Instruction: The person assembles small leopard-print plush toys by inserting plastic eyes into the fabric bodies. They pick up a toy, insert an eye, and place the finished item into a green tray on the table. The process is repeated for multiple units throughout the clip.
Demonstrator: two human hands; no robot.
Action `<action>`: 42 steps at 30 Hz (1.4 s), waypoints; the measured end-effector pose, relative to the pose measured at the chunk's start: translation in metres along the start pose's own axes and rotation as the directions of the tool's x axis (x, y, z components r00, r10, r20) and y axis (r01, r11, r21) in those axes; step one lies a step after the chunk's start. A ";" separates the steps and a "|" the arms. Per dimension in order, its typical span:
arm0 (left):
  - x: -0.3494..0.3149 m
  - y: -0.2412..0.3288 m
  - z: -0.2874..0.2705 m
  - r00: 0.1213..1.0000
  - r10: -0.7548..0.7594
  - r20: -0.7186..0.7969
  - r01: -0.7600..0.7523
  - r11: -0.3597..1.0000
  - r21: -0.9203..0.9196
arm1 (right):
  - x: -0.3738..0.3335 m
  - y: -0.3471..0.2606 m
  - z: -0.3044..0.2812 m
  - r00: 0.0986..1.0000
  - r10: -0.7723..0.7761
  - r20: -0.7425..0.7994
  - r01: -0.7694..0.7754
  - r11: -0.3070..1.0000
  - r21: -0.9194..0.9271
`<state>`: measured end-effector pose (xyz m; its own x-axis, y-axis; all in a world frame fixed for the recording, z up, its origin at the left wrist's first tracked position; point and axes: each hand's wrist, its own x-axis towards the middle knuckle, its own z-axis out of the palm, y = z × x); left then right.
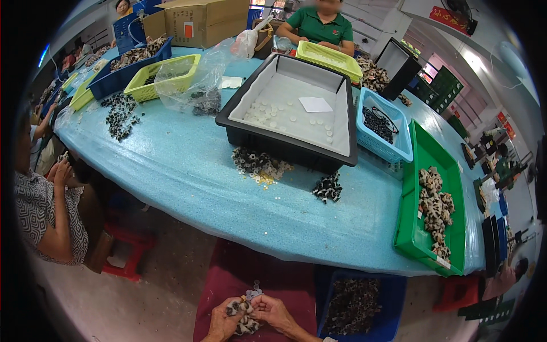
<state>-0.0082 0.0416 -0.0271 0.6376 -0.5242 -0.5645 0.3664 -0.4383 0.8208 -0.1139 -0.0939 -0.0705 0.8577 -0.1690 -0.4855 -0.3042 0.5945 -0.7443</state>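
Low over a dark red cloth (250,265), my left hand (225,319) is closed round a small black-and-beige plush piece (242,308). Fingers of my right hand (274,314) are pinched together against its right side; whatever lies between their tips is too small to make out. Another patterned plush piece (247,327) shows just below, between the hands. Several small translucent discs (255,289) lie on the cloth beyond my fingers. Right of my hands stands a dark blue bin (396,302) full of small dark parts (353,305).
The blue-covered table (188,171) curves ahead. On it stand a black tray (250,132) with white discs, a light blue basket (401,145), and a green crate (407,219) with plush pieces. Small black parts (327,188) lie near its edge. A co-worker (54,219) sits left, another (322,25) opposite.
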 end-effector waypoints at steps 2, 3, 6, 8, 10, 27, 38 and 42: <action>0.002 -0.007 -0.002 0.997 -0.002 0.077 0.021 0.969 -0.245 | -0.003 0.000 -0.002 0.998 -0.063 0.010 0.061 0.988 0.140; 0.001 -0.007 -0.006 0.986 -0.069 0.150 0.116 0.936 -0.334 | -0.005 0.000 -0.004 0.995 -0.094 0.011 0.090 0.974 0.209; 0.000 0.001 -0.018 0.902 -0.234 0.364 0.396 0.785 -0.476 | -0.013 -0.001 -0.005 0.995 -0.096 0.000 0.093 0.970 0.224; 0.002 -0.005 -0.024 0.825 -0.267 0.498 0.534 0.656 -0.533 | -0.014 -0.003 -0.007 0.996 -0.088 -0.015 0.089 0.975 0.205; 0.002 -0.010 -0.029 0.772 -0.257 0.582 0.578 0.665 -0.473 | -0.014 -0.002 -0.008 0.996 -0.078 -0.029 0.083 0.979 0.188; -0.002 -0.032 -0.024 0.698 -0.390 0.600 0.494 0.869 -0.010 | -0.022 0.018 -0.010 0.990 -0.141 -0.006 0.131 0.908 0.398; 0.000 0.011 -0.022 0.842 -0.052 0.537 0.242 0.926 -0.291 | -0.006 -0.048 -0.007 0.969 -0.174 0.177 0.194 0.976 -0.103; 0.004 0.031 -0.027 0.838 -0.107 0.534 0.425 0.741 -0.519 | 0.005 -0.068 0.004 0.944 -0.209 0.254 0.301 0.862 -0.408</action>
<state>0.0242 0.0458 -0.0013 0.1334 -0.7830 -0.6075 0.8947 -0.1686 0.4137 -0.0871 -0.1322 -0.0200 0.9788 -0.0844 -0.1864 -0.1734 0.1411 -0.9747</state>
